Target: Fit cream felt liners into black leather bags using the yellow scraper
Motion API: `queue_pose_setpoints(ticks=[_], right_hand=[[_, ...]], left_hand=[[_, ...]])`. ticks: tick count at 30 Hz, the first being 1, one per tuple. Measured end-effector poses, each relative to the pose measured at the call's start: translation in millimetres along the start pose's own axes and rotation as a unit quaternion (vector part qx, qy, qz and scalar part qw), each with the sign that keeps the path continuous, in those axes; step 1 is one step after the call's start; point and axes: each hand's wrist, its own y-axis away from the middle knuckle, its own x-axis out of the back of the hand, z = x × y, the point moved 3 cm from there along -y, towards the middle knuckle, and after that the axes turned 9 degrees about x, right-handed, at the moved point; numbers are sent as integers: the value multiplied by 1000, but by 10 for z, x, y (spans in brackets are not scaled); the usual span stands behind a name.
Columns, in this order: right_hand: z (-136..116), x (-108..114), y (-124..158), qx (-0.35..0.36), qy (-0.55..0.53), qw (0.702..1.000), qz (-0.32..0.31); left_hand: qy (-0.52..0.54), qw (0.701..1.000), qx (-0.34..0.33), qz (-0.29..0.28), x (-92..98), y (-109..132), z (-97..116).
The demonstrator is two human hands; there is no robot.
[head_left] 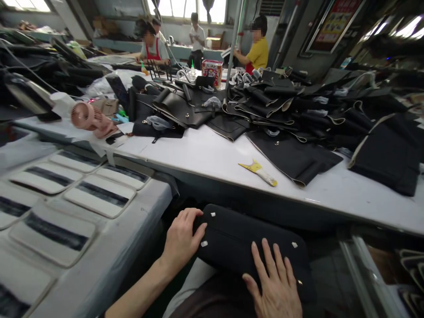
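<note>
Across my lap lies a black panel (243,236), long and rectangular with rounded corners. Small pale tabs show near its corners, and one at the lower right looks shiny. My left hand (183,234) grips the panel's left end, thumb on top and fingers curled about the edge. On the right half, my right hand (276,278) rests flat with its fingers spread, pressing on the surface. The underside of the panel is hidden.
A white worktable (215,152) ahead carries a yellow-handled tool (258,171), a pink fan (91,119) and piles of black bag pieces (265,97). To the left, pale panels with dark stripes (99,196) lie on a covered table. Several people work farther back.
</note>
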Motion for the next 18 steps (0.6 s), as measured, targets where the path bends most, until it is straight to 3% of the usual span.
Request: queue_pose_setpoints(ticks=[2, 6, 12, 15, 18], right_hand=[[10, -41, -6, 7, 7, 1000, 3], [90, -191, 29, 42, 40, 998, 21], [293, -445, -185, 118, 86, 988, 57], [367, -466, -365, 114, 80, 989, 50], [487, -446, -374, 101, 74, 991, 39]], left_hand=[[-34, 995, -97, -3, -25, 57, 209], [-49, 963, -234, -122, -222, 130, 558], [-79, 946, -247, -194, -449, -142, 582], [-84, 945, -244, -203, -423, -301, 529], [-97, 944, -241, -205, -347, -351, 428]])
